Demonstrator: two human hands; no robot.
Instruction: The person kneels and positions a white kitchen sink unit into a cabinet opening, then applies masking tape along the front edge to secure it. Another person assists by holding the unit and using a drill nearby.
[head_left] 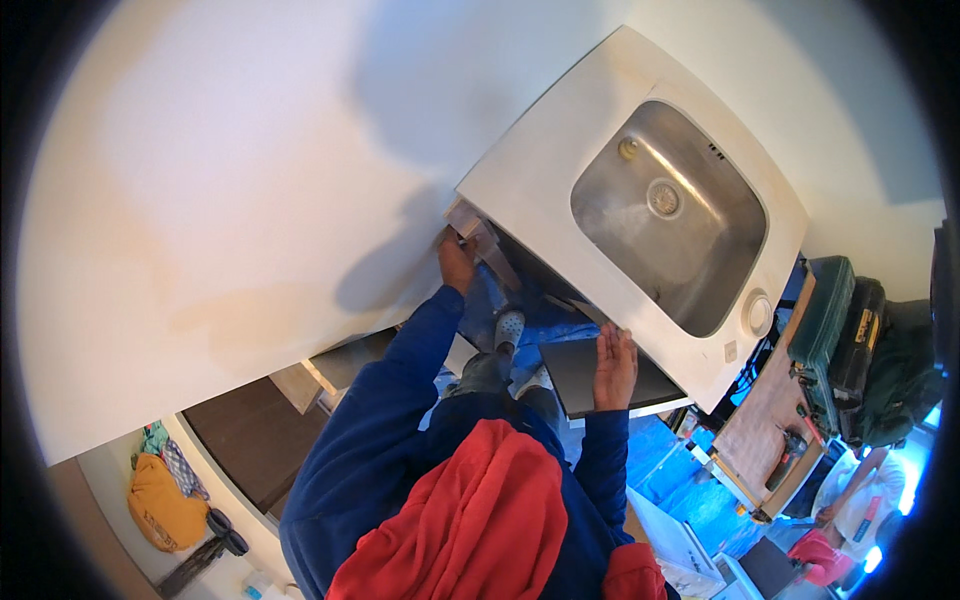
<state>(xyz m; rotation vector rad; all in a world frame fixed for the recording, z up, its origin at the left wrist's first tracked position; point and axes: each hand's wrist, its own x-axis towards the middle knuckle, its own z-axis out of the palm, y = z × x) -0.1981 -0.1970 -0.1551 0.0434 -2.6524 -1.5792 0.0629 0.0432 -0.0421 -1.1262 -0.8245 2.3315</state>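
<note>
So we had the big white counter (550, 150) sitting at 2 o'clock, with its steel sink basin (640, 240) set in the top. A dark panel (573, 375) was below its near edge, around 4 o'clock. A pale strip (492, 252) was under the counter's corner, at 12. Our right hand (615, 368) was at 4, fingers outstretched by the edge, gripping nothing. Our left hand (456, 262) was at 11, up against the strip; couldn't tell if it was grasping.
</note>
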